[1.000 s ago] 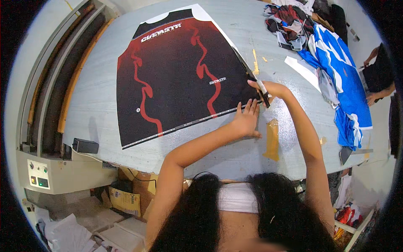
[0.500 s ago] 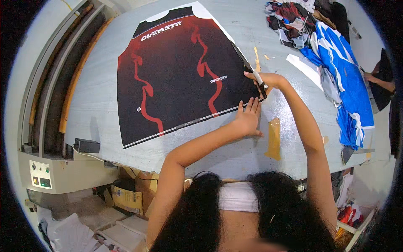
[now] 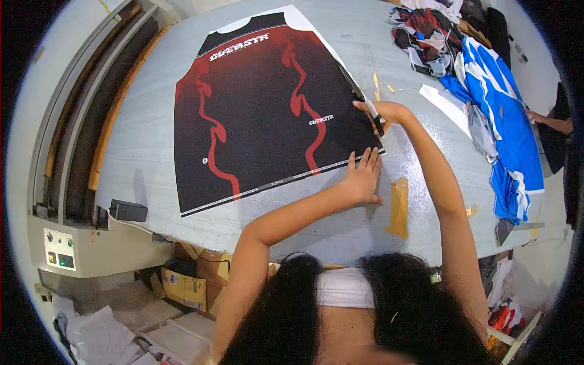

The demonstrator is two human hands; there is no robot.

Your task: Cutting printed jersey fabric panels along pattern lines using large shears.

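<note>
A black-and-red printed panel (image 3: 255, 128) with white lettering lies flat on the table (image 3: 134, 158), white showing along its neckline and right edge. My left hand (image 3: 362, 179) rests palm down at the panel's lower edge near the right corner, fingers spread, fingertips on the dark border and thumb on the bare table. My right hand (image 3: 386, 112) grips what look like long dark scissors with a pale part (image 3: 373, 112), lying along the panel's right edge with the blades pointing away from me. Whether the blades are open I cannot tell. A strip of yellow tape (image 3: 398, 207) is below my hands.
A blue-and-white garment pile (image 3: 499, 140), crumpled red-black cloths (image 3: 420, 42) and a white strip (image 3: 441, 106) lie on the right. A co-worker's hand (image 3: 538, 118) is at the far right. A machine with control panel (image 3: 59, 249) stands left; a black box (image 3: 128, 210) sits at the table's corner.
My right hand and the scissors have moved away from me along the panel's right edge, off the lower corner. My left hand stays at the lower edge. The co-worker's arm has shifted.
</note>
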